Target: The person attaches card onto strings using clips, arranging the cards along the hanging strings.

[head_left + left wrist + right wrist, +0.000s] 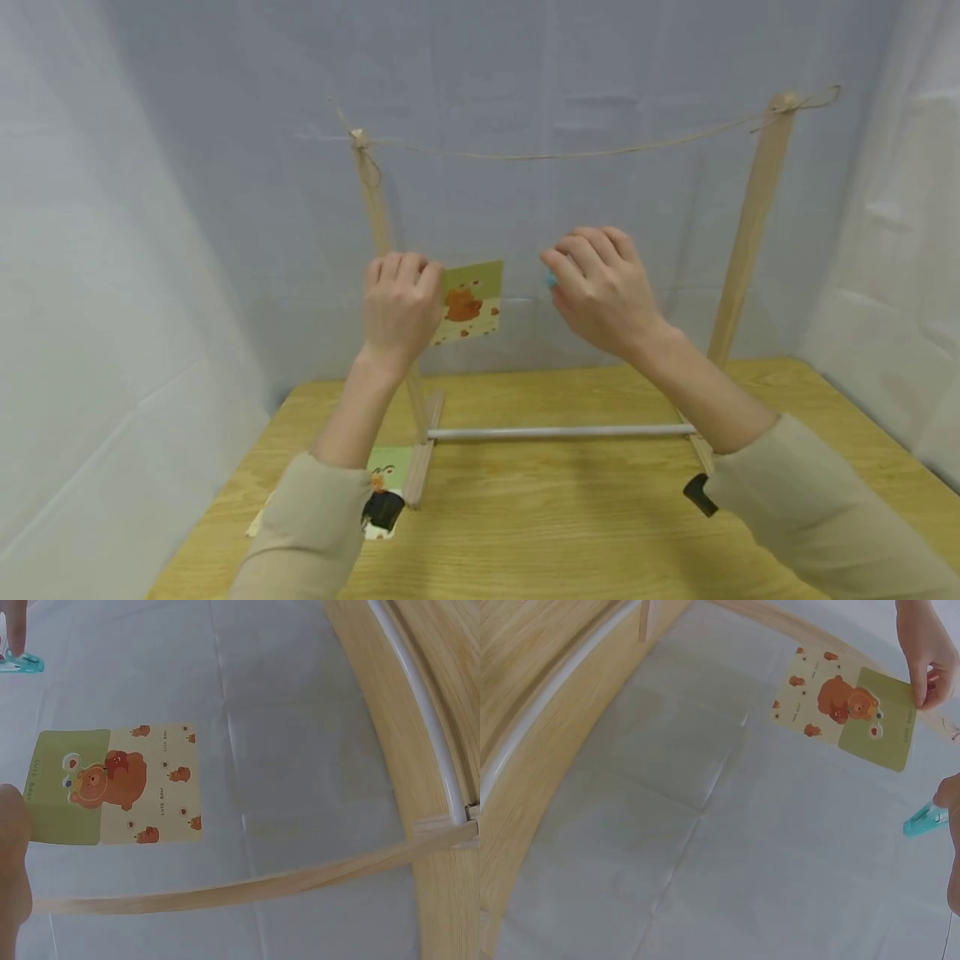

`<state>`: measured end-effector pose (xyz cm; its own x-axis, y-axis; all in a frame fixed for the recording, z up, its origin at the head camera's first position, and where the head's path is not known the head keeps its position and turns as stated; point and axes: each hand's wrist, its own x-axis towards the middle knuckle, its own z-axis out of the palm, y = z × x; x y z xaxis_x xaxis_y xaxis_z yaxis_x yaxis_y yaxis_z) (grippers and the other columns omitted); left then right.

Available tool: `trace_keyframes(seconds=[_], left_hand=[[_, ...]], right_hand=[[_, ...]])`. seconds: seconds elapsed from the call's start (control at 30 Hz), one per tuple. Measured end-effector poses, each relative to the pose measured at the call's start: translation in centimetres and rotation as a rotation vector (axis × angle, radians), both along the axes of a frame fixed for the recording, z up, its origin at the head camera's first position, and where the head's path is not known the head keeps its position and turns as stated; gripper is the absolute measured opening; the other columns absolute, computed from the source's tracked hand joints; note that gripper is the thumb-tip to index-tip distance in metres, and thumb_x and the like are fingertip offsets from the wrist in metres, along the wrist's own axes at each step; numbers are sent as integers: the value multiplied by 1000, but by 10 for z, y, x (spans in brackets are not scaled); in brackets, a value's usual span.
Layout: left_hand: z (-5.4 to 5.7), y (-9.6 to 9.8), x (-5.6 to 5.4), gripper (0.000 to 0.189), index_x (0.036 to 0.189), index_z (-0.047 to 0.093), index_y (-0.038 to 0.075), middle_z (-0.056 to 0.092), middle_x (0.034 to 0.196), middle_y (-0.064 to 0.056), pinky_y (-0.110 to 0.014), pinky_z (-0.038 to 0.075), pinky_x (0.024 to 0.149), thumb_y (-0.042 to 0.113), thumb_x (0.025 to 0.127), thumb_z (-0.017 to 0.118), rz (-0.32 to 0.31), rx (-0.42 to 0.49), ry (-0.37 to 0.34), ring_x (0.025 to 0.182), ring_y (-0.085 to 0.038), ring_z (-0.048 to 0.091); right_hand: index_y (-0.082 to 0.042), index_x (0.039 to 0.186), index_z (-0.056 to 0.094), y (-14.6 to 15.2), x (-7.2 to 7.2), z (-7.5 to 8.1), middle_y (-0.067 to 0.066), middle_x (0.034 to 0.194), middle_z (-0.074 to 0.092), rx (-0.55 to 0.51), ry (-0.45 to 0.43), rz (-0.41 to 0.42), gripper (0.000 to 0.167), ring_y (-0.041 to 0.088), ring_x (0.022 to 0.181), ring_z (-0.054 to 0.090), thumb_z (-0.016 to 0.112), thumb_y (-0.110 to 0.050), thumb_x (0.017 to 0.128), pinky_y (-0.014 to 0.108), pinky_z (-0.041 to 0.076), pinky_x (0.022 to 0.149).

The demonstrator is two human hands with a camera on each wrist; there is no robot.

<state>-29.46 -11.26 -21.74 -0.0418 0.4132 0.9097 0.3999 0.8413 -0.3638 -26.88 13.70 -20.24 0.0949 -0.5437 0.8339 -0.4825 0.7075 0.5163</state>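
Observation:
My left hand (401, 302) pinches a card (472, 302) by its upper corner, below the left part of a string (540, 157). The card is green and cream with a brown bear, plain to see in the left wrist view (124, 786). To the right, my right hand (603, 287) holds a small turquoise clothespin (925, 820) between thumb and fingers; in the head view it is mostly hidden by the hand. Card and clothespin are apart, and neither touches the string.
Two wooden posts (753, 225) carry the string, and a white rod (562, 432) joins their bases on the wooden table (540, 517). Another bear card (393, 460) lies by the left base, partly behind my sleeve. White sheets (480, 75) hang around.

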Motion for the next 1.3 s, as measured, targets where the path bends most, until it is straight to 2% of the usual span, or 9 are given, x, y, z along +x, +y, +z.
trace_keyframes(seconds=[0.27,0.47,0.87,1.3], left_hand=[[6,-3,-1,15,80,64,-1,60,80,-14,-41,41,72,-4,86,51,15,5,-20,78,-31,54],[11,-3,-2,17,80,64,-1,59,80,-14,-41,41,72,-4,87,49,33,-2,-7,78,-31,53],[18,-2,-4,19,81,66,0,60,80,-14,-40,41,72,-3,88,48,49,6,25,78,-30,54],[24,0,-6,19,80,65,0,60,80,-14,-40,40,72,-5,87,47,49,8,40,78,-30,53]], right_hand=[[0,94,64,-4,-4,10,13,89,63,-23,49,16,18,32,90,56,61,-2,77,44,43,80],[-1,93,64,-8,-7,16,12,89,63,-40,64,27,18,31,90,56,58,-1,76,45,42,82],[-2,90,63,-15,-8,24,11,87,62,-76,87,54,15,31,89,56,63,-1,75,45,41,83],[-4,87,66,-21,-10,37,8,85,65,-95,146,103,10,28,86,57,60,1,81,43,41,83]])
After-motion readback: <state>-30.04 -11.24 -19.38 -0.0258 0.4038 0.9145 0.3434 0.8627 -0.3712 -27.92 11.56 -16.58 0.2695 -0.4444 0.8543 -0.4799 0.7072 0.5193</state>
